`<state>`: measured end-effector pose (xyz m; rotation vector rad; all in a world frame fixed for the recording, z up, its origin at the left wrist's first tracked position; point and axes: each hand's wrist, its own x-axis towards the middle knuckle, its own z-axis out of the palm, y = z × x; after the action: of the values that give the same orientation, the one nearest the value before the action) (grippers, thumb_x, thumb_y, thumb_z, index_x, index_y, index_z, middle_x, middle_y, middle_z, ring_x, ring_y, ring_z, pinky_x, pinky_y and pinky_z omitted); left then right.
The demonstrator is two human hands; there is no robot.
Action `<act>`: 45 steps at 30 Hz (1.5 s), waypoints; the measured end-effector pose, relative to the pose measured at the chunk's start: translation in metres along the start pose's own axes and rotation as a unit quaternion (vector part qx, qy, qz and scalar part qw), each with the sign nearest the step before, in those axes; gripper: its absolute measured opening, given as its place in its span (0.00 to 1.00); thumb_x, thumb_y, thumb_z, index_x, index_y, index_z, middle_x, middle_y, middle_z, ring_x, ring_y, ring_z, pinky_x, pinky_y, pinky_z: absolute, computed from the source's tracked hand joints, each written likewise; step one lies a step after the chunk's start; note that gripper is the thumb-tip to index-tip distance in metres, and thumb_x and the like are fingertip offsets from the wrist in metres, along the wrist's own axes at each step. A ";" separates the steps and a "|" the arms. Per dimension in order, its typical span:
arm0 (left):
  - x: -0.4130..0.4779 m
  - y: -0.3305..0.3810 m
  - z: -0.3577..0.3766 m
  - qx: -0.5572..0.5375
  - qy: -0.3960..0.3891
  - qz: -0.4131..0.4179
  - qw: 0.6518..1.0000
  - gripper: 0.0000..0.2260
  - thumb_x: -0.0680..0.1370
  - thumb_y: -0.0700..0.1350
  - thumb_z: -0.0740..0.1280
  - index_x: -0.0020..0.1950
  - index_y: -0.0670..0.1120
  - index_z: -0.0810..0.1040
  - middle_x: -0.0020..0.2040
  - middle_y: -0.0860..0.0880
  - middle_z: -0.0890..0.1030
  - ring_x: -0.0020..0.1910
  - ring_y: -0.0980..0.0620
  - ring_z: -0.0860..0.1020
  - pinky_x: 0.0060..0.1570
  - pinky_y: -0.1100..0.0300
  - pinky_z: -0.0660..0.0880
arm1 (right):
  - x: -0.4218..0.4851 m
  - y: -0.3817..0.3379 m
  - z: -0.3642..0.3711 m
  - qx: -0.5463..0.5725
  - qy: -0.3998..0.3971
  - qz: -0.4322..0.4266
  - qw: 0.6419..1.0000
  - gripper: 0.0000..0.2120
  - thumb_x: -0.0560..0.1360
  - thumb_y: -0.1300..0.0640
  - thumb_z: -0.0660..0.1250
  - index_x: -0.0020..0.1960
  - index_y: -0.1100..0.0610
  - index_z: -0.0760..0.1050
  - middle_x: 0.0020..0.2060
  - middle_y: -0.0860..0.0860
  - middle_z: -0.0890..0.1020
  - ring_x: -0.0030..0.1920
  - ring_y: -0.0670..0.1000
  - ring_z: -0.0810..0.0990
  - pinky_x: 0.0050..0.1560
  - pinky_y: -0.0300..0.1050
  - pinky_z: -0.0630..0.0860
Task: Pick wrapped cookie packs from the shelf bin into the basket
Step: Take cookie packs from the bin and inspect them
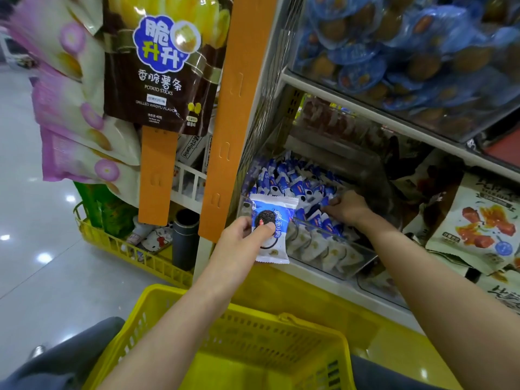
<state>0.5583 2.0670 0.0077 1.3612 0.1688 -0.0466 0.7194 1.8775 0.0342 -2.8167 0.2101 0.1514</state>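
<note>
Above basket (pixel 161 289), left fingers (pixel 268 228) pinch cookie pack (pixel 279 213), right fingers (pixel 334 201) in bin (pixel 342 256), grip unclear, "POTATO STICKS" bag (pixel 157 68)

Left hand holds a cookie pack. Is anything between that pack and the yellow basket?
Nothing visible. The left hand pinches the cookie pack in front of the shelf bin. The yellow basket sits below it with its top open and its handle folded down along the far rim.
</note>
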 end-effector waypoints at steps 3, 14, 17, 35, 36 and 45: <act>0.003 -0.001 0.002 -0.034 0.000 -0.026 0.999 0.03 0.78 0.46 0.63 0.47 0.50 0.77 0.40 0.54 0.84 0.43 0.56 0.82 0.51 0.51 0.77 | -0.007 0.003 -0.006 -0.017 0.079 -0.030 0.996 0.10 0.75 0.53 0.66 0.46 0.60 0.77 0.45 0.57 0.81 0.40 0.52 0.76 0.45 0.46 0.73; 0.004 -0.005 0.002 -0.114 -0.028 -0.074 0.990 0.18 0.72 0.58 0.64 0.56 0.47 0.75 0.52 0.43 0.81 0.47 0.45 0.81 0.45 0.50 0.80 | -0.114 -0.020 -0.023 0.338 0.031 -0.209 0.917 0.04 0.74 0.54 0.67 0.48 0.49 0.74 0.37 0.44 0.81 0.33 0.34 0.78 0.32 0.25 0.71; -0.002 -0.007 0.002 -0.091 -0.088 -0.047 0.991 0.32 0.65 0.65 0.64 0.63 0.49 0.73 0.59 0.45 0.79 0.54 0.46 0.80 0.49 0.52 0.79 | -0.140 -0.027 0.003 0.386 -0.089 -0.166 0.903 0.08 0.74 0.55 0.68 0.51 0.56 0.74 0.36 0.47 0.81 0.30 0.38 0.76 0.29 0.28 0.70; -0.010 0.003 0.001 -0.174 -0.122 -0.074 0.974 0.16 0.74 0.46 0.67 0.59 0.40 0.76 0.51 0.40 0.83 0.48 0.43 0.82 0.40 0.54 0.81 | -0.139 -0.012 0.011 0.363 -0.172 -0.153 0.903 0.09 0.75 0.51 0.66 0.48 0.56 0.77 0.37 0.51 0.81 0.38 0.44 0.77 0.37 0.34 0.76; -0.010 0.003 0.000 -0.171 -0.115 -0.070 0.976 0.14 0.75 0.45 0.67 0.58 0.41 0.76 0.50 0.41 0.83 0.46 0.43 0.83 0.40 0.54 0.82 | -0.133 -0.012 0.009 0.359 -0.150 -0.152 0.909 0.10 0.74 0.50 0.66 0.50 0.56 0.78 0.36 0.47 0.80 0.36 0.41 0.76 0.35 0.32 0.73; -0.004 0.003 0.000 -0.120 -0.054 -0.067 0.989 0.14 0.78 0.44 0.63 0.63 0.44 0.71 0.52 0.42 0.81 0.44 0.45 0.83 0.36 0.56 0.81 | -0.028 -0.005 -0.011 0.346 0.153 -0.040 0.925 0.07 0.75 0.55 0.67 0.48 0.58 0.73 0.36 0.55 0.75 0.39 0.51 0.74 0.43 0.44 0.70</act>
<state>0.5547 2.0676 0.0111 1.1025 0.1691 -0.2058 0.6933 1.8827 0.0501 -2.1195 0.1716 -0.3270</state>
